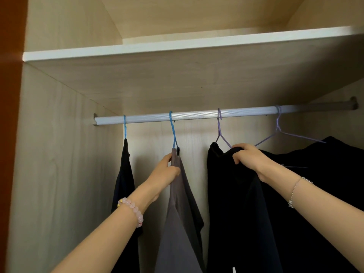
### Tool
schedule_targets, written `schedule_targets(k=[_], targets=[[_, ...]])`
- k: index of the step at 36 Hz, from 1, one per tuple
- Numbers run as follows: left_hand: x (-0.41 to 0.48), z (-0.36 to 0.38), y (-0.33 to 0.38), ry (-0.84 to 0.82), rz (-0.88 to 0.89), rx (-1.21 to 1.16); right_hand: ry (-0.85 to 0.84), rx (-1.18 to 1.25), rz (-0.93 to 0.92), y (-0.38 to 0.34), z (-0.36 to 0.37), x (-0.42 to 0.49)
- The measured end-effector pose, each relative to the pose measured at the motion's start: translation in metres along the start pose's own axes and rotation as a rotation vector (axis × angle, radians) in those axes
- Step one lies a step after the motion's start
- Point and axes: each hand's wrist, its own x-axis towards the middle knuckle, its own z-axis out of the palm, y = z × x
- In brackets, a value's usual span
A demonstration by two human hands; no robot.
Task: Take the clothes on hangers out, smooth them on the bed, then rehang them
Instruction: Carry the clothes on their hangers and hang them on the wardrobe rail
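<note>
Inside a wardrobe, the left hand point(167, 170) pinches a grey top point(177, 223) hanging mid-rail point(197, 114); the right hand point(248, 156) has its fingers closed on a black garment point(236, 213) beside it. Pulling cloth rather than hanger could slide either garment off.

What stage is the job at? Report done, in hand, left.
Done: nothing shows; all four wire hangers sit on the metal rail. In hand: left hand pinches the grey garment, right hand grips the black garment. Left: removing, smoothing, rehanging.
</note>
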Motion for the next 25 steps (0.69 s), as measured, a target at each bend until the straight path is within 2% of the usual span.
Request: schedule_targets(k=[13, 21, 23, 25], targets=[[-0.002, -0.006, 0.006, 0.003, 0.031, -0.089, 0.005, 0.015, 0.007, 0.005, -0.003, -0.002], [-0.002, -0.017, 0.006, 0.025, 0.056, -0.007, 0.013, 0.053, 0.004, 0.008, -0.005, -0.001], [-0.002, -0.026, 0.010, 0.103, 0.130, 0.084, 0.019, 0.055, 0.003, 0.010, -0.005, 0.000], [-0.003, -0.041, 0.014, 0.294, 0.249, 0.271, 0.025, 0.067, -0.008, 0.013, -0.006, 0.001]])
